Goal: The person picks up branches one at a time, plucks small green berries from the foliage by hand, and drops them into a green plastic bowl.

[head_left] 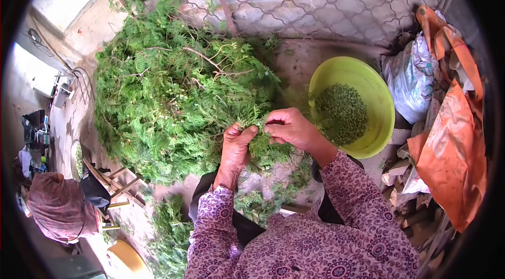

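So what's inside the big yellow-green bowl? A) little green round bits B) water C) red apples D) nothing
A: the yellow-green bowl holds a heap of little green round bits, beside the right hand that works at the green sprigs.

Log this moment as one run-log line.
left hand: shut on sprig | right hand: shut on sprig | green branch pile ahead | green basin right, holding green bits
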